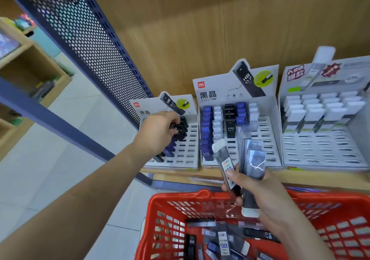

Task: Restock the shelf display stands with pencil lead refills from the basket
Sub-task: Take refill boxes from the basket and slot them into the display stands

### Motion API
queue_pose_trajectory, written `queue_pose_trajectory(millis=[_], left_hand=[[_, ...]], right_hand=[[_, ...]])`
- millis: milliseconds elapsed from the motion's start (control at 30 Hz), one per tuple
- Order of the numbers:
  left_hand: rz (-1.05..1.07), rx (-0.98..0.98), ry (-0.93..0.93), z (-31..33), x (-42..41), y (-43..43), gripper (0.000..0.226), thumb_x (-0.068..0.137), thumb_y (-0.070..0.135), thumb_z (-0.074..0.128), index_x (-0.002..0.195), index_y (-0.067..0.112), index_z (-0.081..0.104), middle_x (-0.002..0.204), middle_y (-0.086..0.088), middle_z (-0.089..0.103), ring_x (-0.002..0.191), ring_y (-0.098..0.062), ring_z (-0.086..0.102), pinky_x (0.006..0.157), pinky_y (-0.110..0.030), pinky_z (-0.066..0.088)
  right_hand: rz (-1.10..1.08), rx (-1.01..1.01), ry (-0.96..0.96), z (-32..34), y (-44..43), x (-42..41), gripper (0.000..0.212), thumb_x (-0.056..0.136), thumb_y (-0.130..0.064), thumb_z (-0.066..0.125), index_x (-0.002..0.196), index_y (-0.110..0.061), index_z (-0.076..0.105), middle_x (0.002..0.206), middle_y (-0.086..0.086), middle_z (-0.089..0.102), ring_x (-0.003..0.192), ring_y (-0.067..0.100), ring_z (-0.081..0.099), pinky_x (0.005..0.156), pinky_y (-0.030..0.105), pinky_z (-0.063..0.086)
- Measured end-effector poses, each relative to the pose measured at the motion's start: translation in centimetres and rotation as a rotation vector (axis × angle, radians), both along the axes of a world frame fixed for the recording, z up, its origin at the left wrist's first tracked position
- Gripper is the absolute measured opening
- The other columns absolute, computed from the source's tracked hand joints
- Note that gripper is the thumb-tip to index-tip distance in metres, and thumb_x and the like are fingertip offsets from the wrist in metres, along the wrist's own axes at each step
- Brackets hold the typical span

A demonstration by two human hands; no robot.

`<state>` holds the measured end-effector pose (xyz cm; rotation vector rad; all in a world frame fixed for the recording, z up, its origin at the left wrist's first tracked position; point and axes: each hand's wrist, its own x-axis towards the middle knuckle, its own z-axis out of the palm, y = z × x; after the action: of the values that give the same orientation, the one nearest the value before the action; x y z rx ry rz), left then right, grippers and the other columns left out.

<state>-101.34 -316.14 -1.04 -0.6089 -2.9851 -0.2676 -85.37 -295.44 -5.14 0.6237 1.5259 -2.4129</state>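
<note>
Left grip [158, 133] on black refill [181, 132], perforated panel [90, 45] just beside.

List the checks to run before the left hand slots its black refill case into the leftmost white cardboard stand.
1. Left hand grips the black HB refill case: ok.
2. Leftmost white cardboard display stand has free slots: ok.
3. Case lined up over a free slot: cannot tell, fingers cover its lower end.
4. Right hand holds the bundle of grey and black refill cases firmly: ok.
5. Red plastic mesh basket holds more refills: ok.
</note>
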Motion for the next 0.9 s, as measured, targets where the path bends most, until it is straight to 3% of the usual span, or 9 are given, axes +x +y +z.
queue_pose_trajectory(millis=[100,267,433,567,633,833,900], left_hand=[[-0.032,0.030,-0.004,-0.1,0.0,0.0,0.020,0.079,0.010,0.074,0.098,0.013,0.067,0.093,-0.004,0.067,0.087,-0.023,0.061,0.080,-0.039,0.051],[0.042,0.098,-0.097,0.5,-0.3,0.3,0.020,0.086,0.013,0.069,0.105,0.016,0.073,0.101,-0.001,0.072,0.091,-0.016,0.065,0.087,-0.027,0.050],[-0.130,-0.080,-0.110,0.8,-0.6,-0.1,0.029,0.085,-0.006,0.061,0.103,0.013,0.074,0.102,-0.001,0.073,0.092,-0.016,0.067,0.089,-0.028,0.050],[-0.350,-0.079,0.063,-0.9,-0.7,-0.2,0.025,0.063,-0.014,0.076,0.079,0.005,0.076,0.078,-0.008,0.072,0.073,-0.026,0.069,0.066,-0.036,0.058],[-0.285,-0.069,0.107,-1.5,-0.5,0.1,0.024,0.062,-0.012,0.077,0.077,0.006,0.076,0.075,-0.009,0.070,0.070,-0.030,0.067,0.063,-0.035,0.056],[-0.104,-0.219,0.115,-1.3,0.2,1.3,0.027,0.083,0.002,0.059,0.103,0.014,0.071,0.098,-0.004,0.068,0.095,-0.026,0.059,0.074,-0.030,0.046],[-0.001,0.055,0.090,0.2,1.7,2.6,0.021,0.086,0.005,0.061,0.101,0.015,0.072,0.094,0.001,0.069,0.088,-0.018,0.060,0.077,-0.028,0.049]], right_hand=[[0.001,-0.008,-0.001,0.1,0.2,0.2,0.008,0.077,-0.010,0.075,0.080,-0.009,0.068,0.069,0.013,0.069,0.071,0.026,0.070,0.040,0.023,0.043],[-0.020,-0.067,0.025,0.2,0.5,0.2,0.005,0.066,-0.018,0.075,0.063,-0.019,0.072,0.064,0.013,0.066,0.077,0.037,0.058,0.039,0.023,0.040],[-0.063,-0.131,0.002,0.3,0.6,0.3,0.010,0.068,-0.013,0.075,0.073,-0.013,0.066,0.066,0.014,0.065,0.074,0.035,0.063,0.037,0.023,0.040],[-0.057,-0.141,0.011,0.5,0.7,0.2,0.007,0.069,-0.012,0.075,0.065,-0.017,0.072,0.067,0.013,0.066,0.069,0.030,0.065,0.037,0.023,0.041],[-0.059,-0.149,0.012,0.4,0.8,0.2,0.010,0.070,-0.012,0.075,0.063,-0.018,0.072,0.067,0.013,0.065,0.070,0.031,0.064,0.037,0.023,0.041],[-0.077,-0.155,-0.005,0.6,1.1,0.3,0.012,0.076,-0.010,0.074,0.067,-0.017,0.075,0.067,0.010,0.068,0.068,0.026,0.067,0.038,0.021,0.043],[-0.085,-0.166,0.000,1.0,1.2,0.4,0.005,0.074,-0.012,0.076,0.074,-0.015,0.073,0.069,0.011,0.069,0.067,0.025,0.069,0.038,0.021,0.043]])
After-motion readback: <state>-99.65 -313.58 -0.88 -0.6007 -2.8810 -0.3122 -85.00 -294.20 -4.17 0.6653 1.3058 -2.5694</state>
